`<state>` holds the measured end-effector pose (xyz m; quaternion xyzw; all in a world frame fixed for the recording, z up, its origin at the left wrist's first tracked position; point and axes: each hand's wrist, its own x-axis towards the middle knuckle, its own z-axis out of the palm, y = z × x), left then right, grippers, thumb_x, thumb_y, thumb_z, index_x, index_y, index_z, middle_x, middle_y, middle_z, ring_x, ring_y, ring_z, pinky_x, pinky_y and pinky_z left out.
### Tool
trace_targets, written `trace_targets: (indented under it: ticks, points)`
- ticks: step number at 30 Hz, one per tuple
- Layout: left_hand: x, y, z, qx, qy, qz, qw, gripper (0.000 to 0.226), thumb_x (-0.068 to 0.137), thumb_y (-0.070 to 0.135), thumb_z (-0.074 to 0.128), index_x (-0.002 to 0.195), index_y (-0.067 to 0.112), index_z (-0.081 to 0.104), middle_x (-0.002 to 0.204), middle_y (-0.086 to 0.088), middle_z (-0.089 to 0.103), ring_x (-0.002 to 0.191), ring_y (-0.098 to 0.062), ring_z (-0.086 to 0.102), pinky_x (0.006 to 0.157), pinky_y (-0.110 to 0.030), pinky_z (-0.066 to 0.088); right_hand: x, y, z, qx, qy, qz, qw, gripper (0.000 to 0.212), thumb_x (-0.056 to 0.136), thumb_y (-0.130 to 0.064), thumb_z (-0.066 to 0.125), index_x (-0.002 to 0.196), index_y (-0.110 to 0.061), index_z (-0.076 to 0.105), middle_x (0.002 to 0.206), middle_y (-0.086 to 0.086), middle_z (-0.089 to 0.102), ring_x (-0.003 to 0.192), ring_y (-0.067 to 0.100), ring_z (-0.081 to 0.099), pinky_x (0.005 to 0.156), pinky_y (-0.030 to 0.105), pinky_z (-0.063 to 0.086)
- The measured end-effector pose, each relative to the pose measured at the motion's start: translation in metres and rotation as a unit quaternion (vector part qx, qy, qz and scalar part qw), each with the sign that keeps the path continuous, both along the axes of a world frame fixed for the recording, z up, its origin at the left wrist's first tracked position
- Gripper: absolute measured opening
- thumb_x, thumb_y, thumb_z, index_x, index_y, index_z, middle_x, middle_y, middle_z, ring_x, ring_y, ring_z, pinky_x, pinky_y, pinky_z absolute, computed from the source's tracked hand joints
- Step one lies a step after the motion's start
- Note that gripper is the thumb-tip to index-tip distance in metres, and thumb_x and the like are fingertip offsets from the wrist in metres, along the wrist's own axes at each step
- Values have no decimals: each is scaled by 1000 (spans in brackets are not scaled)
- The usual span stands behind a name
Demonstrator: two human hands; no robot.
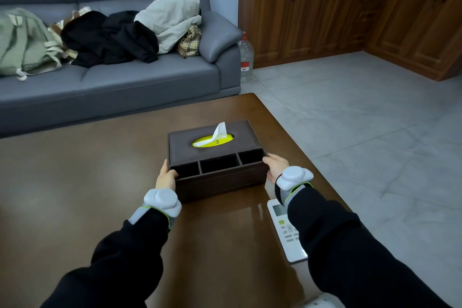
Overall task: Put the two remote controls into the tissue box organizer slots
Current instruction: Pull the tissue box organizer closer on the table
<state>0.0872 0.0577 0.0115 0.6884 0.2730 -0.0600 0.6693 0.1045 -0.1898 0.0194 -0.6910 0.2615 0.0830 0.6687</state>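
Note:
A dark brown tissue box organizer [220, 180] stands on the wooden coffee table [87, 182], a white tissue sticking up from its yellow oval opening. Three slots along its near side hold nothing. My left hand [165, 177] grips the box's left end and my right hand [275, 165] grips its right end. A white remote control [285, 230] with a small screen lies flat on the table near the right edge, partly under my right forearm. At the bottom edge a white object [317, 304] peeks out; I cannot tell what it is.
A grey sofa [150, 77] with a green backpack, dark clothes and a pale jacket stands beyond the table. A clear plastic water bottle [246, 57] is on the tiled floor by the sofa arm. Wooden cabinets [337, 15] line the far right wall.

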Motion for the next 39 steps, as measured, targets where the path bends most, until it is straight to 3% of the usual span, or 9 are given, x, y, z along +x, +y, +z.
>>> trace_targets:
  ticks: [18, 30, 34, 36, 39]
  points:
    - [-63, 21, -2, -22, -10, 27, 999, 66, 85, -3, 32, 146, 23, 33, 148, -11, 44, 134, -35, 41, 117, -43, 28, -73, 23, 9, -4, 0, 8, 1000, 45, 92, -5, 46, 137, -1, 42, 145, 15, 45, 134, 30, 42, 117, 38, 28]
    - [-70, 12, -2, -20, -13, 13, 1000, 65, 87, -3, 31, 146, 22, 32, 148, -13, 42, 135, -36, 39, 117, -44, 27, -84, 13, 12, -16, -5, -3, 1000, 44, 93, -3, 45, 137, 2, 41, 145, 19, 44, 134, 30, 41, 113, 32, 29]
    - [-70, 6, 0, -14, -11, 3, 1000, 64, 89, -2, 31, 147, 23, 29, 151, -13, 39, 137, -36, 37, 118, -44, 25, -86, 7, 12, -18, -10, -7, 1000, 44, 93, -3, 46, 137, 2, 42, 143, 20, 45, 115, 20, 47, 107, 30, 33]
    - [-71, 2, 0, -20, -14, 4, 1000, 64, 89, -3, 31, 147, 22, 29, 151, -13, 38, 137, -35, 36, 118, -44, 25, -85, 4, 12, -19, -12, -11, 1000, 44, 93, -4, 46, 137, 0, 43, 143, 19, 45, 108, 18, 44, 110, 32, 32]
    - [-72, -4, 0, -21, -16, 4, 1000, 63, 89, -2, 32, 147, 22, 29, 151, -12, 38, 137, -34, 36, 118, -43, 25, -84, -2, 11, -26, -8, -5, 1000, 44, 93, -5, 45, 137, -1, 43, 145, 17, 44, 122, 23, 47, 113, 33, 29]
